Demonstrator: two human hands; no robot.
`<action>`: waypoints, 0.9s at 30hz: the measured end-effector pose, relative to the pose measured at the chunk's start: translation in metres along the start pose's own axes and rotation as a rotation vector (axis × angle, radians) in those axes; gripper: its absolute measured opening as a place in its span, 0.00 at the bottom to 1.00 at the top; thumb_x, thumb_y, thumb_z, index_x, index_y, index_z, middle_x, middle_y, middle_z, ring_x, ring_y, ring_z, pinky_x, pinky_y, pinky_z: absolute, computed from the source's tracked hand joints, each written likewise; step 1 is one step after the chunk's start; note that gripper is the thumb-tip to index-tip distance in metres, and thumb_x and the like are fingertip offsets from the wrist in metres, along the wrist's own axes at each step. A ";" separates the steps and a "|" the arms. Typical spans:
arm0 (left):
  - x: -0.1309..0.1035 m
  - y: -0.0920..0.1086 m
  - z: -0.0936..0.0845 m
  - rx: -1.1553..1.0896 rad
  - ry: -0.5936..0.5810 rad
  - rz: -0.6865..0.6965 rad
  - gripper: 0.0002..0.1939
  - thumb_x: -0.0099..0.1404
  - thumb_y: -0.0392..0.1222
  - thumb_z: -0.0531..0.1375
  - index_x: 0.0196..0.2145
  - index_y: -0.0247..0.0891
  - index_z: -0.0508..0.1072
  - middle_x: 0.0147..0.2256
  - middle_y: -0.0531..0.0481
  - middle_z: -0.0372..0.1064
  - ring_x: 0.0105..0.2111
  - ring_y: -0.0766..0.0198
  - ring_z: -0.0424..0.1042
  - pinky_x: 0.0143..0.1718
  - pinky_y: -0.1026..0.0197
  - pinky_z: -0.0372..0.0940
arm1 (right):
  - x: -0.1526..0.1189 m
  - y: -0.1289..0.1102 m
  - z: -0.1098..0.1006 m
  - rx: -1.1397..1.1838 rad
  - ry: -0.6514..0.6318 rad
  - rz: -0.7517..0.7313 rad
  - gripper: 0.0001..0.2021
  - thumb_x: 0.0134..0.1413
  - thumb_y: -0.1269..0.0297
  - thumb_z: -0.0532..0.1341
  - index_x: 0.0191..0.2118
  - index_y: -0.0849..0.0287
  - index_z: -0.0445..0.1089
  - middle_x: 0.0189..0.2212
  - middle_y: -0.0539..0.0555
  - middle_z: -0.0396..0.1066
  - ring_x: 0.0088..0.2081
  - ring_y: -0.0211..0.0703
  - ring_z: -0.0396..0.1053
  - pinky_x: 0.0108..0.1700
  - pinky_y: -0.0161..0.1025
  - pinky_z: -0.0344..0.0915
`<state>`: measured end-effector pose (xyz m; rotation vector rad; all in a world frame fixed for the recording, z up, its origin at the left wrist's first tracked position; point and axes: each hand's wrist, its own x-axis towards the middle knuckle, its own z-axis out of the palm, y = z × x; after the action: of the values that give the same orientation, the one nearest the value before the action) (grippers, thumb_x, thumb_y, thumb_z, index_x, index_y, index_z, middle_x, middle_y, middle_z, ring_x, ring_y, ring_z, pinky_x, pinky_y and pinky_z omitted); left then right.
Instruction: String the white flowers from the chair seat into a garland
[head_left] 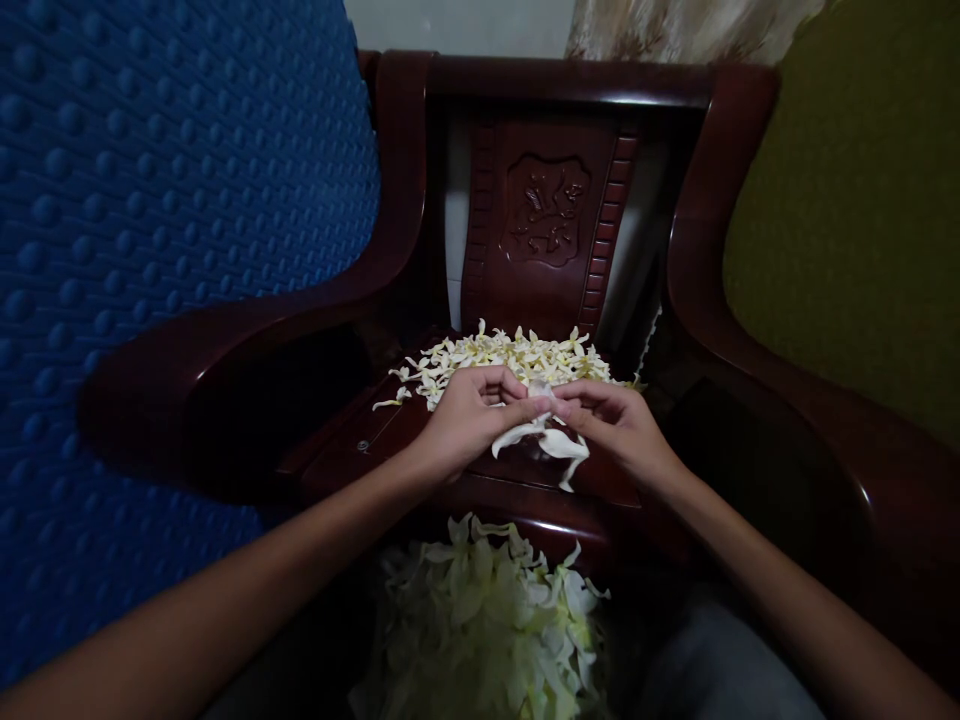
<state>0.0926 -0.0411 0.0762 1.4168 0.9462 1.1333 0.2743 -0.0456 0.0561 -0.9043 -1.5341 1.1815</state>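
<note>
Head cam, obs.: L hand (469,412) and R hand (621,415) meet approx. mid-frame, fingertips nearly touching, thumbs and fingers of both pinched on white blooms (564,444). Count of blooms in the grip unclear, fingers hide part of them; pale petals hang below the thumbs, one curling L, others drooping R w/ a narrow tip pointing down. Grip pos.: above front part of a dark red-brown wooden seat (330,458), polished, w/ a small round metal fitting (363,446) near its L side. Behind the hands, on the seat, a loose flower pile (517,352), white to pale yellow, spread wide; a few stray blooms at its L edge. Nearer the wearer, below the seat's front edge, a 2nd, larger flower heap (487,620), white w/ yellow-green tints, lower part dim and blurred; whatever bears it can't be made out. Chair back has a carved panel (550,210), relief inside a scalloped border; curved armrests both sides. Far L: blue sheet w/ raised bumps (172,180), upright beside armrest. Far R: olive-green surface (847,200), material unclear. Bg: pale wall (457,25) plus patterned curtain (675,30), top R of ctr.
</note>
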 end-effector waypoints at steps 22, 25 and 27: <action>0.034 -0.009 -0.023 -0.306 0.285 -0.028 0.13 0.53 0.42 0.67 0.25 0.33 0.67 0.26 0.51 0.67 0.24 0.70 0.66 0.26 0.66 0.61 | -0.015 -0.019 -0.002 -0.180 -0.620 0.055 0.09 0.46 0.61 0.69 0.30 0.63 0.78 0.20 0.49 0.66 0.22 0.33 0.59 0.23 0.32 0.53; 0.035 -0.011 -0.029 -0.239 0.196 -0.030 0.15 0.49 0.44 0.69 0.25 0.33 0.68 0.27 0.49 0.71 0.25 0.68 0.68 0.26 0.66 0.61 | -0.015 -0.015 0.002 -0.263 -0.766 0.208 0.13 0.46 0.57 0.68 0.34 0.63 0.78 0.21 0.49 0.67 0.23 0.34 0.60 0.25 0.32 0.55; 0.031 -0.012 -0.028 -0.170 0.175 -0.023 0.17 0.46 0.44 0.70 0.23 0.34 0.66 0.25 0.50 0.70 0.24 0.68 0.68 0.25 0.67 0.60 | -0.012 -0.011 0.004 -0.290 -0.614 0.185 0.14 0.50 0.55 0.66 0.34 0.62 0.78 0.22 0.49 0.68 0.24 0.34 0.60 0.26 0.32 0.55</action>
<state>0.0736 -0.0027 0.0690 1.1818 0.9610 1.3045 0.2737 -0.0601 0.0640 -0.9336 -2.1944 1.4833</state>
